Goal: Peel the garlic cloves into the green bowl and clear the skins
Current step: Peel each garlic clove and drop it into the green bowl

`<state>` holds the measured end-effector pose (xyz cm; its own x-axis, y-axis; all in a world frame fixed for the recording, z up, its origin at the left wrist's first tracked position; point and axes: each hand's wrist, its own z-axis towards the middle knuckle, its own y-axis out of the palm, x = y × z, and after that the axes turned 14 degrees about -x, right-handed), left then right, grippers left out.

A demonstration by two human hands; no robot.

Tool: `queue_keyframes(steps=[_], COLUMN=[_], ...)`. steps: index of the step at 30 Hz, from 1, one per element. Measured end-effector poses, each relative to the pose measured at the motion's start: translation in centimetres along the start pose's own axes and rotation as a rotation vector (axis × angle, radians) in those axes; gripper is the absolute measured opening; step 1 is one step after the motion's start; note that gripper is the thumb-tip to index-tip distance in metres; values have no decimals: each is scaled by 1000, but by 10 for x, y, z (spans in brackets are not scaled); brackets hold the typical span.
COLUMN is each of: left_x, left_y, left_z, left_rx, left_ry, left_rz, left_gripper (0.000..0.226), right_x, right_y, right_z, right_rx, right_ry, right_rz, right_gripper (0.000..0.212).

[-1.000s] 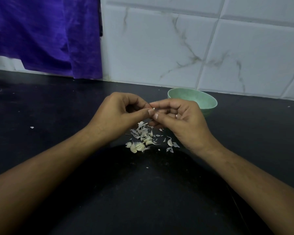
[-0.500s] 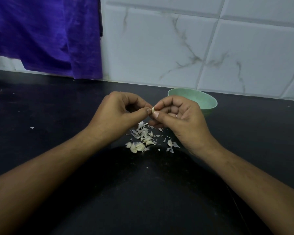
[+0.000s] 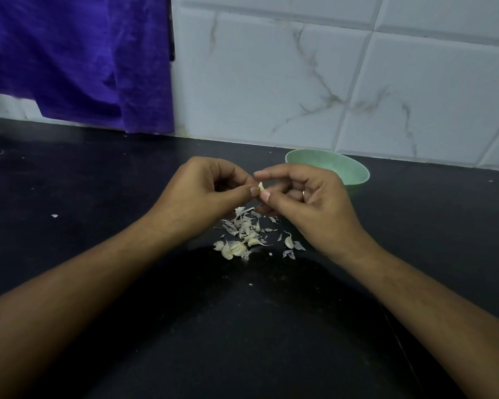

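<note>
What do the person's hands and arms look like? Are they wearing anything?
There are no gloves on the left hand or the right hand, and no sleeves, watch or bracelet show on either arm. The only thing worn is a thin ring on one right-hand finger.

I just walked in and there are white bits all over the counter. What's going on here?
A person is peeling garlic at a black counter. The left hand and right hand both pinch one small garlic clove at their fingertips, above a scatter of skins and a few loose cloves. The green bowl sits just behind the right hand; what it holds cannot be made out.
</note>
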<state>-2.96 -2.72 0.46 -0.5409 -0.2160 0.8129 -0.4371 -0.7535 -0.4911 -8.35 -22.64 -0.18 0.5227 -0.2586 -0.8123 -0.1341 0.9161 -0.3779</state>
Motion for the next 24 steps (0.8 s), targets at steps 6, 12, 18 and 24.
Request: queue_keyframes(steps=[6,12,18,24], left_x=[1,4,11,12], left_y=[1,3,3,1], left_z=[0,-2,-6,-8], left_rx=[2,11,69,48], left_ry=[1,-12,20,25], left_rz=[-22,36,261,327], left_gripper=[22,12,10,9], right_x=[-1,-1,1,4], right_y=[0,0,-1,-1], right_z=[0,0,1,0], right_rx=[12,32,34,0], right_ry=[21,43,22,8], right_rz=[3,-14,-40,-84], right_gripper=[17,6,8,12])
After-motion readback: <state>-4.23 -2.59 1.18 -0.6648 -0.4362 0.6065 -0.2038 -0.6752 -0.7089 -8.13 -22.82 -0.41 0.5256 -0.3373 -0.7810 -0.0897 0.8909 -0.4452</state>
